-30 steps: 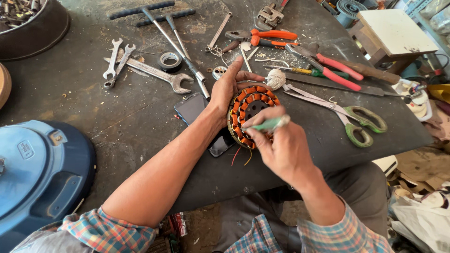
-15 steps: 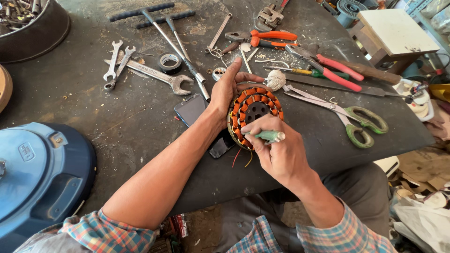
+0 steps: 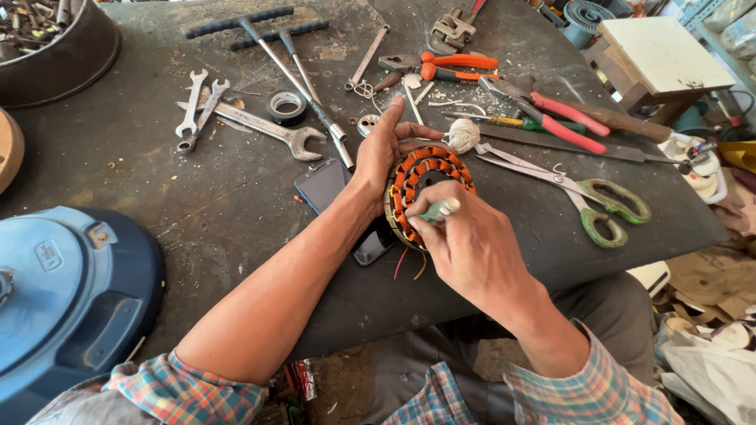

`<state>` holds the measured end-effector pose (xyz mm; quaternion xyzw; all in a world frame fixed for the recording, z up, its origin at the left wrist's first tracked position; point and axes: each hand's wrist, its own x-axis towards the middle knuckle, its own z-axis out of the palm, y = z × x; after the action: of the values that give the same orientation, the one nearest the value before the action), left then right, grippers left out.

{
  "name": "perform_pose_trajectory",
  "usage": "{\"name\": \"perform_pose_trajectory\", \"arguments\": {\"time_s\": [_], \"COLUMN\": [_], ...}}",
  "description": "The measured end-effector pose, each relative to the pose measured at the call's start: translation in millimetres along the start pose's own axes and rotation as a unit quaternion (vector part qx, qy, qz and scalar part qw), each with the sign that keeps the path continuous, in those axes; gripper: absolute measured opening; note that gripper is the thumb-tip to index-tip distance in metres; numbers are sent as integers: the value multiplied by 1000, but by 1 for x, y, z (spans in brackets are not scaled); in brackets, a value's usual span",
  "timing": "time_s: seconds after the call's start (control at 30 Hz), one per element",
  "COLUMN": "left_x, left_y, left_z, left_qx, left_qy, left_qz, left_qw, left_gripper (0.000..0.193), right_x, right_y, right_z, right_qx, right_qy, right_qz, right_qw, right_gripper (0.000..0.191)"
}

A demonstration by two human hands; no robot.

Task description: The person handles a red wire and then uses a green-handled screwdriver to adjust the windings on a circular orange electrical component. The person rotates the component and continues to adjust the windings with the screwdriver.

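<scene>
Beside stator (image 3: 425, 177), black phone (image 3: 331, 189)

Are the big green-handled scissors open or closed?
Closed. The scissors lie flat on the dark table, blades together in one thin line, with the two green loops side by side.
</scene>
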<state>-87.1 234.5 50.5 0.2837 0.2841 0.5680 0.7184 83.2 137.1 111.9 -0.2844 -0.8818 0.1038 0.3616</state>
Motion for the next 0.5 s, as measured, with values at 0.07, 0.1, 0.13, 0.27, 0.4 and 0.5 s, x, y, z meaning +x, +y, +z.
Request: {"name": "perform_pose_trajectory", "arguments": {"time_s": [0.07,0.1,0.13,0.27,0.4,0.5], "left_x": [1,1,0,0,1,1], "left_y": [1,1,1,0,1,0], "left_z": [0,0,0,1,1,3], "left_qx": [12,16,14,9,26,50], "left_qy": [8,12,12,13,19,28], "left_qz": [-5,-8,-9,-11,1,21], "left_qw": [1000,1000,1000,1000,999,998], "left_gripper": [78,78,79,78,79,78], "right_x": [0,0,0,0,0,-7], "right_y": [-2,-3,-4,-6,2,7], "right_z": [0,0,0,1,-3,-5], "right_qx": [29,43,18,-35,45,94], "right_qy": [18,26,20,8,-14,9], "right_qz": [-14,-19,-16,-17,50,64], "right_qw": [999,999,1000,999,998,993], "right_gripper": [23,22,23,24,20,23]}}
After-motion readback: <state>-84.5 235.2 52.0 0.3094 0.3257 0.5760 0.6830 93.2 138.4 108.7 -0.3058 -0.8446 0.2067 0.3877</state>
